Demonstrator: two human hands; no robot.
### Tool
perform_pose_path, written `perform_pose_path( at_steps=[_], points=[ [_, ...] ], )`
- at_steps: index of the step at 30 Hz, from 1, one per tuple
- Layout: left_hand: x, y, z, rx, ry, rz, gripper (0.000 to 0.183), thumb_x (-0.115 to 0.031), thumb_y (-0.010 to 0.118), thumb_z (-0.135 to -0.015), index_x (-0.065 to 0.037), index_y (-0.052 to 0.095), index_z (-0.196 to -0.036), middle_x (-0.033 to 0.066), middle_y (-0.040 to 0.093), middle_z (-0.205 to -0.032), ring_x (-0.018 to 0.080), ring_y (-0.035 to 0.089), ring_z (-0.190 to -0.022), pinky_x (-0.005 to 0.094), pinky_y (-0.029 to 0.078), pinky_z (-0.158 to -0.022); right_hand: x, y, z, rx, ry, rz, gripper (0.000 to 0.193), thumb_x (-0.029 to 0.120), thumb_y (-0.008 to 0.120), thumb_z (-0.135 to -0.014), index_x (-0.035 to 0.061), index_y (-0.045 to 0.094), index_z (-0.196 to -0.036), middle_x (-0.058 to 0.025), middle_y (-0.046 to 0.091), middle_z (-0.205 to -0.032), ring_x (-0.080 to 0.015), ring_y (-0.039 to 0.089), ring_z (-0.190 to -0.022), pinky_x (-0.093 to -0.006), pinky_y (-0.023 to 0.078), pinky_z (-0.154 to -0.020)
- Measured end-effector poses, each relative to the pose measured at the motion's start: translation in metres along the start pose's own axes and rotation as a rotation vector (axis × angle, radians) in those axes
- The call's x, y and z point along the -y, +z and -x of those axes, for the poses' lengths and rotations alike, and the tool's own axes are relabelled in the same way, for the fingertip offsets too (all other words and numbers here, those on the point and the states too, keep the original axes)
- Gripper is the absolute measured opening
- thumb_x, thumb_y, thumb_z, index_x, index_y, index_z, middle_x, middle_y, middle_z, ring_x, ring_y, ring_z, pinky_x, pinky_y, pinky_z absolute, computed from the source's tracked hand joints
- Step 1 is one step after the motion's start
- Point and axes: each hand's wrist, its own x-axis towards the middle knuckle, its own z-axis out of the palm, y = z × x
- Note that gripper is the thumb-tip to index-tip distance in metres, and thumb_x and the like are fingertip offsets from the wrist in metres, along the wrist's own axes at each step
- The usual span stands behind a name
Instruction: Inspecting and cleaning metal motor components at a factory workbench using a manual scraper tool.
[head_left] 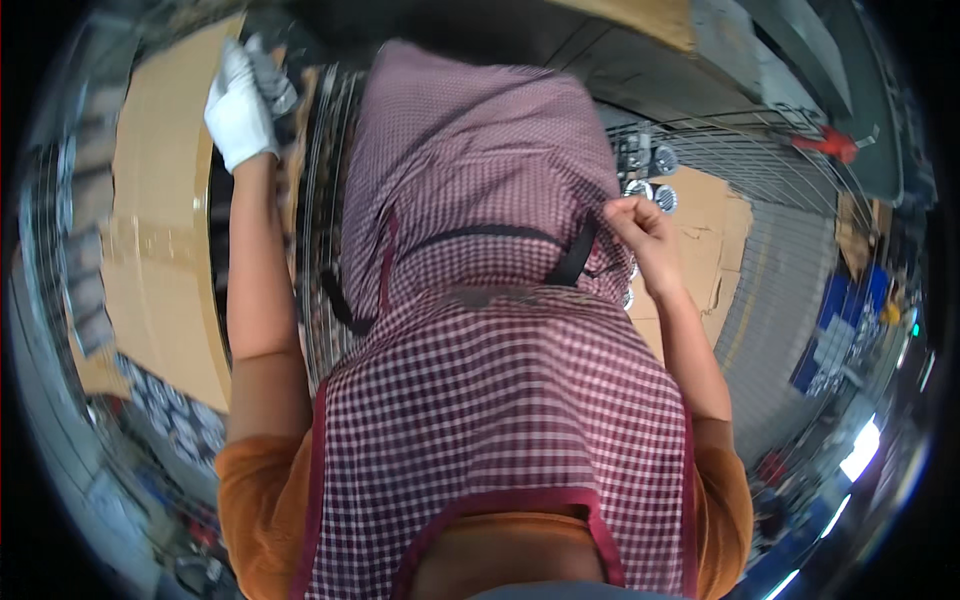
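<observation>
My left hand (239, 115), in a white glove, reaches to the upper left with its fingers pressed together against a grey metal-looking part (274, 85). That part's exact kind is unclear, and some fingers are hidden. My bare right hand (645, 228) is closed in a pinch beside the right edge of my checked apron (500, 400). Whatever is between its fingertips, if anything, is too small to make out. A black strap (573, 250) of the apron hangs just left of that hand.
A large cardboard sheet (160, 220) stands at the left beside a wire rack (325, 200). To the right, round silver metal parts (664, 198) sit near flat cardboard (708, 225), with wire mesh (745, 145) behind. Further right are a red clamp-like thing (828, 143) and a blue crate (840, 310).
</observation>
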Motion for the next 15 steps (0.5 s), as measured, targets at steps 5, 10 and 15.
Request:
perform_pose_path(
  at_steps=[5,10,15],
  points=[
    [0.000,-0.037,0.058,-0.158,-0.013,-0.490,0.063,-0.054,0.058,-0.090,0.008,0.064,-0.102,0.0107,0.065,-0.091,0.0154,0.058,-0.081,0.0287,0.047,-0.077,0.039,0.027,-0.005,0.457,-0.283,0.435,0.029,0.019,0.065,-0.089,0.0104,0.065,-0.117,-0.0043,0.060,-0.093,-0.0151,0.056,-0.086,-0.0288,0.046,-0.075],
    [0.037,-0.067,0.083,-0.245,-0.089,-0.356,0.052,-0.045,0.060,-0.092,0.007,0.066,-0.098,0.0085,0.066,-0.087,0.0146,0.057,-0.078,0.0288,0.047,-0.075,0.048,0.022,-0.007,0.503,-0.352,0.593,0.031,0.021,0.068,-0.085,0.0140,0.065,-0.115,-0.0086,0.056,-0.114,-0.0238,0.053,-0.104,-0.0354,0.043,-0.089],
    [0.015,-0.060,0.088,-0.220,-0.026,-0.338,0.036,-0.035,0.067,-0.090,0.000,0.067,-0.083,0.0010,0.058,-0.072,0.0084,0.048,-0.065,0.0249,0.041,-0.060,0.053,0.015,-0.021,0.294,-0.731,0.710,0.032,0.024,0.075,-0.075,0.0092,0.063,-0.101,-0.0078,0.057,-0.118,-0.0268,0.055,-0.109,-0.0389,0.044,-0.091]
  ],
)
